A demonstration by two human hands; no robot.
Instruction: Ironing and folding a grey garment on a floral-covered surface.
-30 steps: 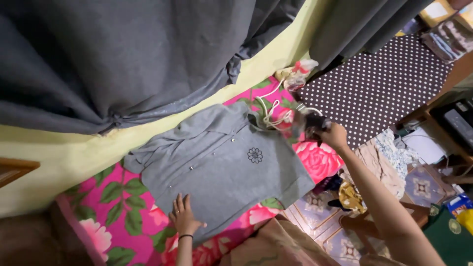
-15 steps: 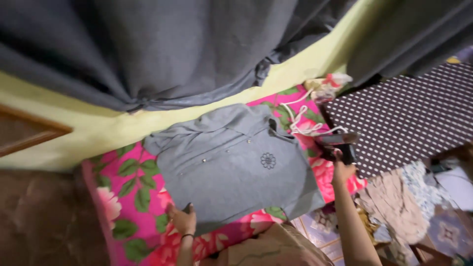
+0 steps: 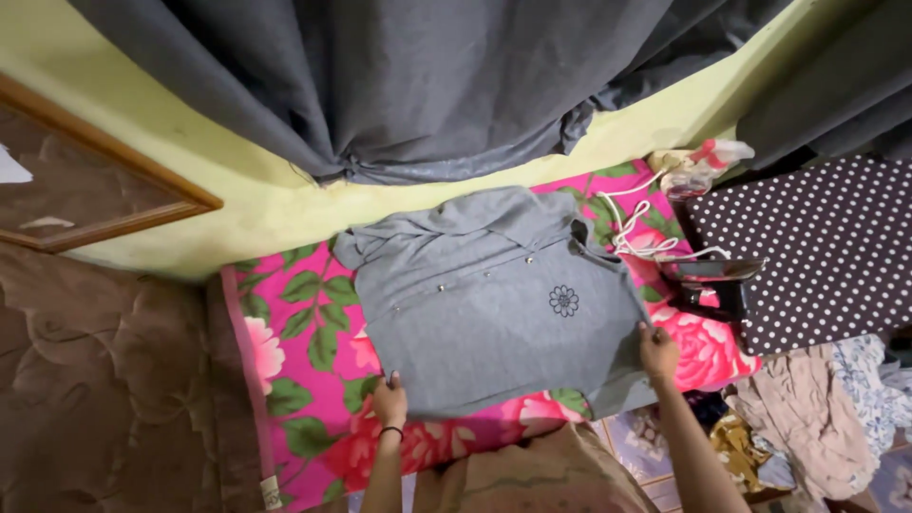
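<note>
A grey shirt (image 3: 494, 299) with small metal buttons and a black flower print lies flat on a pink floral cloth (image 3: 304, 332). My left hand (image 3: 389, 401) pinches the shirt's near left hem corner. My right hand (image 3: 657, 351) grips the shirt's right edge near its lower corner. A dark clothes iron (image 3: 711, 283) stands on the cloth just right of the shirt, apart from my right hand, with its white cord (image 3: 635, 228) looped behind it.
A dark polka-dot cloth (image 3: 817, 247) covers the surface at right. Grey curtains (image 3: 427, 85) hang along the yellow wall behind. Brown bedding (image 3: 104, 380) lies at left. Crumpled clothes (image 3: 807, 418) are piled on the floor at lower right.
My right hand let go of the iron, which now stands by itself, and moved down to the shirt's right edge. My left hand closed on the hem. The view shifted left.
</note>
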